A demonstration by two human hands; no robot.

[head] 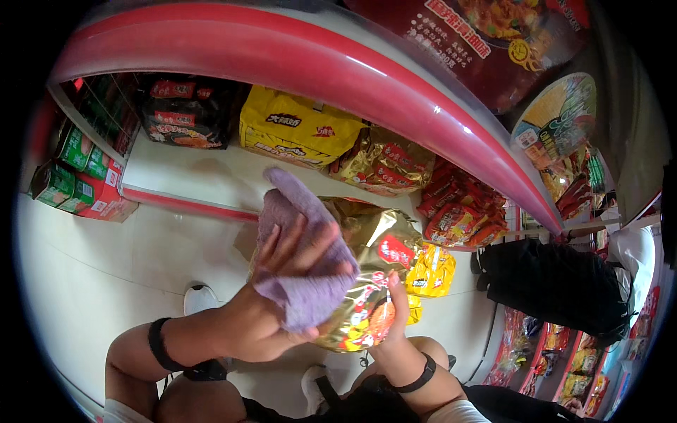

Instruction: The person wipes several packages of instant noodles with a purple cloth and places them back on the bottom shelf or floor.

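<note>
A purple cloth (304,211) is in my left hand (280,264), with my fingers spread over it and a fold hanging below them. The cloth lies against the left side of a shiny gold instant noodle multipack (370,238). From the right, my right hand (398,317) grips the lower edge of this pack, thumb on its front face. The pack is tilted off the floor, in front of the bottom shelf. Its left part is hidden behind the cloth and my left hand.
On the bottom shelf (174,166) stand a black noodle pack (185,116), a yellow pack (299,127), a gold pack (391,164) and red bags (460,206). A red shelf edge (264,47) arches overhead. Yellow packs (431,269) sit on the floor. A person in black trousers (550,285) stands at right.
</note>
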